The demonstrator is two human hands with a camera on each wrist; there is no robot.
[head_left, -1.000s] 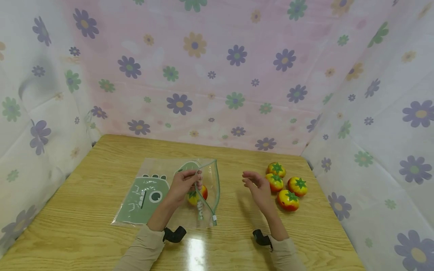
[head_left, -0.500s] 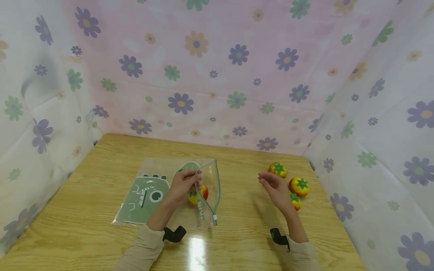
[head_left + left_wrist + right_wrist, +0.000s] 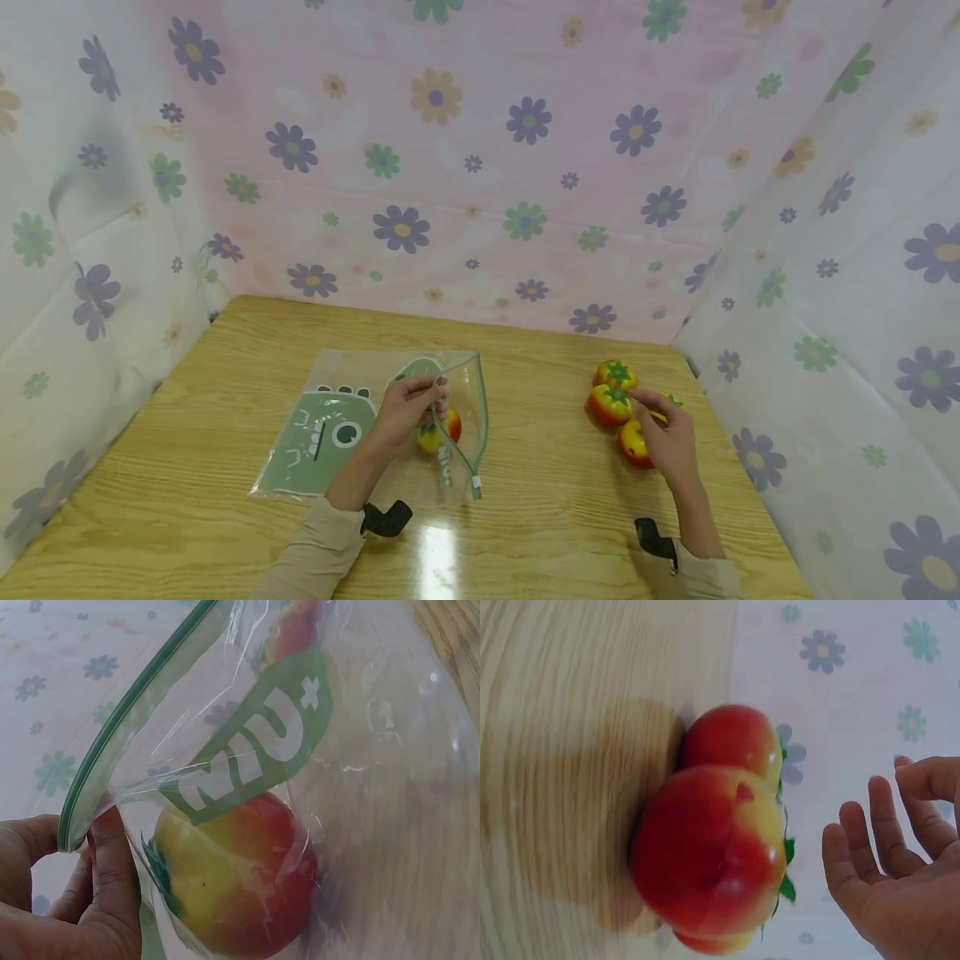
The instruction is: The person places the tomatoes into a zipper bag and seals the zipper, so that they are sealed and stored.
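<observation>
My left hand (image 3: 405, 412) pinches the green zip edge of a clear zip bag (image 3: 303, 458) printed with a green monster face. Through the plastic shows one yellow-and-red toy tomato (image 3: 244, 881) with a green leafy top. My right hand (image 3: 671, 442) hovers, fingers loosely bent, over a cluster of similar toy tomatoes. The near-left tomato (image 3: 609, 407) lies by its fingertips, another tomato (image 3: 633, 443) beside the palm, and one more is mostly hidden behind the hand. In the right wrist view a gap shows between the fingers (image 3: 881, 817) and the large front tomato (image 3: 709, 851).
A further tomato (image 3: 615, 375) lies at the back of the cluster. The wooden table (image 3: 540, 500) is enclosed by flower-printed cloth (image 3: 480, 250) at the back and both sides. A white zip slider (image 3: 476, 482) sits at the bag's near corner.
My right hand has moved right, past the front-left tomatoes, to the right side of the cluster. My left hand and the bag have stayed in place.
</observation>
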